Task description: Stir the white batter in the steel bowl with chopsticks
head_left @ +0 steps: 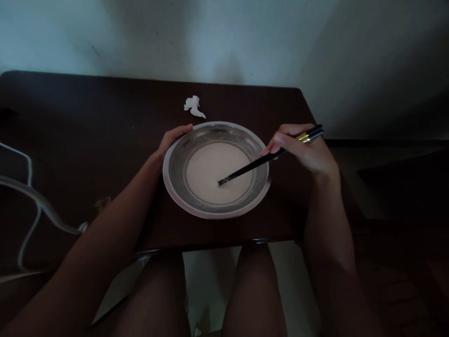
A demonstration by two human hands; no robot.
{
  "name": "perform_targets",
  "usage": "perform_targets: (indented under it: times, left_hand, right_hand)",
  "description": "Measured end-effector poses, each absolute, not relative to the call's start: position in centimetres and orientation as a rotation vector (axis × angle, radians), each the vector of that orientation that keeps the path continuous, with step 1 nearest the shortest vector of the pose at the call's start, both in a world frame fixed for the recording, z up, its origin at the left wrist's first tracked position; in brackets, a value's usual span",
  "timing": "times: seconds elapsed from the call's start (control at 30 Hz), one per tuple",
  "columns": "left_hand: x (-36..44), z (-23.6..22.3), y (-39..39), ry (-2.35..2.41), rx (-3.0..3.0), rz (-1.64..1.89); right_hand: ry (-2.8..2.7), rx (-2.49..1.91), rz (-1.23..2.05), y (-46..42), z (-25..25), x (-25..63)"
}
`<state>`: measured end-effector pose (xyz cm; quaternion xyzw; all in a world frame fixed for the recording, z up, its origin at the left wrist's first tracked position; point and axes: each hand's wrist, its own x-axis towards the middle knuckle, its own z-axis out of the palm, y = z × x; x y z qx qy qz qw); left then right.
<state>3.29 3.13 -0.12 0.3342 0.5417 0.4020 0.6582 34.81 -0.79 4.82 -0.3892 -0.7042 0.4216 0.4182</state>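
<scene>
A wide metal bowl (175,187) stands on the dark table, part filled with a pale, milky liquid (213,164). My left hand (174,136) grips the bowl's rim at its far left side, fingers along the edge. In my right hand (298,145) is a pair of black chopsticks (257,162) with gold bands near the top. Their tips reach into the liquid near the bowl's middle, slanting down from the right. The fingers of my right hand are closed round the upper part of the chopsticks, just beyond the right rim.
A crumpled white tissue (194,106) lies on the table (87,112) behind the bowl. White cables (45,206) run across the left side. A pale wall (245,42) rises at the table's back edge. My legs are under the front edge.
</scene>
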Motion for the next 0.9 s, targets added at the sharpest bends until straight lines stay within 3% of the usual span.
perform_targets:
  times: [0.43, 0.63, 0.9]
  left_hand:
    - [3.86, 0.45, 3.05, 1.283, 0.701, 0.915]
    - [3.68, 0.32, 2.88, 1.292, 0.766, 0.904]
    - [3.96, 0.6, 2.83, 1.274, 0.695, 0.933]
  right_hand:
    - [-1.788, -0.943, 1.094, -0.52, 4.52, 34.44]
    - [-1.626, -0.997, 0.935, -0.52, 4.76, 35.18]
    - [-1.761, -0.952, 1.052, -0.45, 4.47, 34.5]
